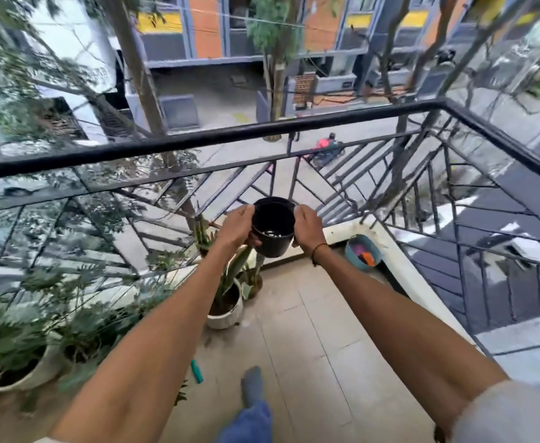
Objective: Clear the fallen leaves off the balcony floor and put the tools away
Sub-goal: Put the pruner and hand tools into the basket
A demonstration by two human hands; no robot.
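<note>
My head camera looks forward and down over my outstretched arms, past the black metal railing [198, 139] toward the street, with the beige tiled floor [310, 330] near.

Both arms reach straight forward, held well above the floor. The left hand [240, 227] and right hand [307, 227] face each other, fingers apparently curled around a black pot [273, 230] held between them.
</note>
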